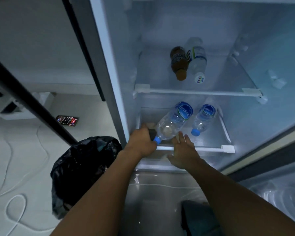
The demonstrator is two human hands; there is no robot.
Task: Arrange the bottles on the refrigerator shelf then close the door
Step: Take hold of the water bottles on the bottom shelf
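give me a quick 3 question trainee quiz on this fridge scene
1. True or false: the refrigerator door is already closed.
2. How many bottles lie on the upper shelf? A) one B) two C) four
3. Which of the hands grips the cap end of the tilted water bottle?

Key:
1. False; it stands open.
2. B: the brown bottle and the clear bottle, side by side.
3. The left hand; the right hand is spread open beside it, near the second water bottle.
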